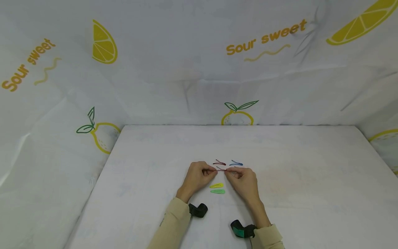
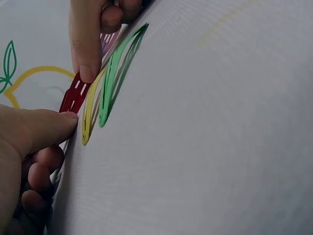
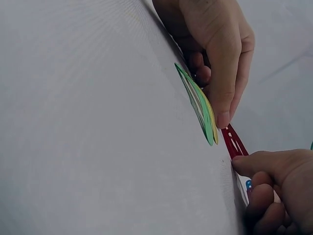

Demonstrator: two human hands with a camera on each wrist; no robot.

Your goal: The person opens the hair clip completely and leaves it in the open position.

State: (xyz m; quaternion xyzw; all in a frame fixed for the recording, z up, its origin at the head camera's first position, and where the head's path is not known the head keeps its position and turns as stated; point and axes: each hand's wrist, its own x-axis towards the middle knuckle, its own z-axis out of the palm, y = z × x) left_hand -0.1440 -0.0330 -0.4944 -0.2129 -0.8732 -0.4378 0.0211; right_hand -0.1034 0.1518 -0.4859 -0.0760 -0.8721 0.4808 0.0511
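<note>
A dark red snap hair clip (image 1: pixel 221 169) spans the gap between both hands, just above the table. My left hand (image 1: pixel 198 175) pinches its left end between thumb and fingers, and my right hand (image 1: pixel 244 180) pinches the other end. In the head view a thin prong stands up from this clip. Slots along the red clip (image 2: pixel 78 90) show in the left wrist view. Toward me lie a yellow hair clip (image 1: pixel 216 185) and a green hair clip (image 1: pixel 217 191), side by side. Behind the hands are another red clip (image 1: pixel 219 162) and a blue clip (image 1: pixel 236 163), each with a raised prong.
The white-covered table (image 1: pixel 140 180) meets a hanging cloth (image 1: pixel 174 69) printed with lemons at the back and sides. Black devices are strapped to the left wrist (image 1: pixel 199 210) and the right wrist (image 1: pixel 243 229).
</note>
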